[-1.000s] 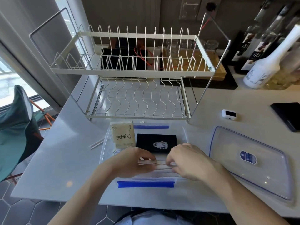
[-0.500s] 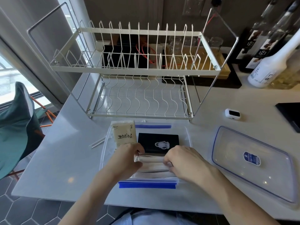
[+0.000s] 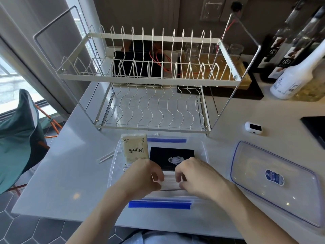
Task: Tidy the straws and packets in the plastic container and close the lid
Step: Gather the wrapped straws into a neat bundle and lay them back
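White counter [image 3: 58, 175] held the plastic container [image 3: 112, 170], lid [image 3: 274, 180] off at its right. Within the last second my left hand [image 3: 140, 178] and right hand [image 3: 198, 178] had closed in, both pinching the wrapped straws [image 3: 168, 178] (bundled now, near done); one stray straw [image 3: 106, 157] lay outside.

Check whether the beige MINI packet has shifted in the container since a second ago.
No. The MINI packet stays in the container's far-left corner, beside the black packet, just below the dish rack; only the camera shifted.

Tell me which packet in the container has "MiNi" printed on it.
The beige packet at the container's far left; the black packet beside it shows a white figure.
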